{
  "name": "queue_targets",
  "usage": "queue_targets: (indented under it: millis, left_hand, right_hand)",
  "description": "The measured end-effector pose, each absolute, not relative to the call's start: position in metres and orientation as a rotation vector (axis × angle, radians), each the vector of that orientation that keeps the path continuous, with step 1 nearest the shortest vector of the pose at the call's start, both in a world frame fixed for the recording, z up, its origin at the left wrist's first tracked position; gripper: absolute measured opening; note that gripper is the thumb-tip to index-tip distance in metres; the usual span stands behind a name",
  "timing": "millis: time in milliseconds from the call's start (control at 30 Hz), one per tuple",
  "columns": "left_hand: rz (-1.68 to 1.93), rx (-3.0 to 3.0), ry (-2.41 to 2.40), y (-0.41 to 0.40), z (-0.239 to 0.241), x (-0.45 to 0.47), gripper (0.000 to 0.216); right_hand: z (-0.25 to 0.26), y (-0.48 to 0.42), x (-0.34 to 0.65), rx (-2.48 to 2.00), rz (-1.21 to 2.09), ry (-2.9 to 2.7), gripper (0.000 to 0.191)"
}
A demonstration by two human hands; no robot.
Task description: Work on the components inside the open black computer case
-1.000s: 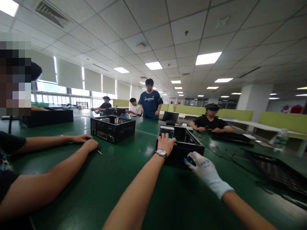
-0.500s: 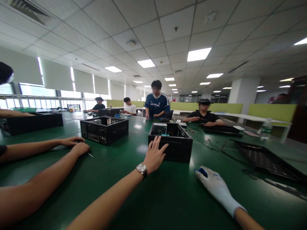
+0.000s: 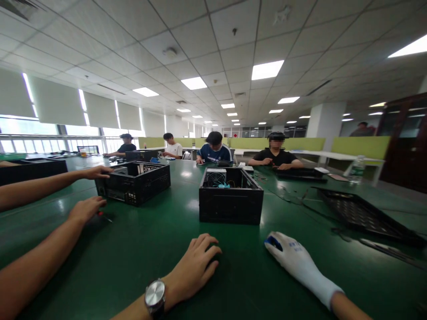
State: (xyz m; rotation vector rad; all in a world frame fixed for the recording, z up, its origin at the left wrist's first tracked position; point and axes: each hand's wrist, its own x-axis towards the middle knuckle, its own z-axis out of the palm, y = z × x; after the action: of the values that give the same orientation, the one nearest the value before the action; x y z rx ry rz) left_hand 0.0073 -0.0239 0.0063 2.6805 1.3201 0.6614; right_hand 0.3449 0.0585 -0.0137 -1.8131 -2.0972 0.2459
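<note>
My left hand point(image 3: 195, 266), bare with a watch point(image 3: 155, 294) at the wrist, is low over the green table point(image 3: 187, 209), fingers apart and nothing held. It is nearest the open black computer case point(image 3: 230, 205), whose front panel stands a little beyond the fingertips. Inside the case, a fan point(image 3: 212, 179) and a light-blue piece point(image 3: 224, 185) show. My right hand point(image 3: 290, 253), in a white glove with blue on the palm side, lies right of the case. Its fingers are curled in toward the thumb; whatever they hold, if anything, is hidden.
At left a co-worker's hand point(image 3: 100, 172) touches another open case point(image 3: 147, 184); their other hand point(image 3: 87, 209) is near a red-handled screwdriver point(image 3: 102, 214). A black perforated panel point(image 3: 363, 215), cables point(image 3: 300, 200) and a bottle point(image 3: 356, 169) are at right. Several people sit across the table.
My left hand has left the case's front edge and come back toward me. My right hand stays nearly still. The co-worker's far hand has moved onto their case; the person opposite has bent down.
</note>
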Motion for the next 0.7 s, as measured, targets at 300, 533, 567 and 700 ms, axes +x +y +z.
queue_targets:
  millis: [300,533,567,700]
  left_hand:
    - [0.468,2.602,1.171,-0.026,0.006,0.005,0.027]
    - [0.465,2.544,1.165,-0.024,0.003,0.003,0.041]
    - [0.471,2.553,1.165,-0.024,0.002,0.003,0.042]
    - [0.425,2.576,1.188,-0.024,0.002,0.004,0.039]
  right_hand:
    - [-0.005,0.051,0.333,-1.818,0.147,-2.122,0.048]
    - [0.003,0.043,0.329,-1.794,0.121,-2.141,0.045]
    - [0.002,0.043,0.329,-1.793,0.127,-2.142,0.046]
    - [0.0,0.044,0.33,-1.796,0.144,-2.139,0.049]
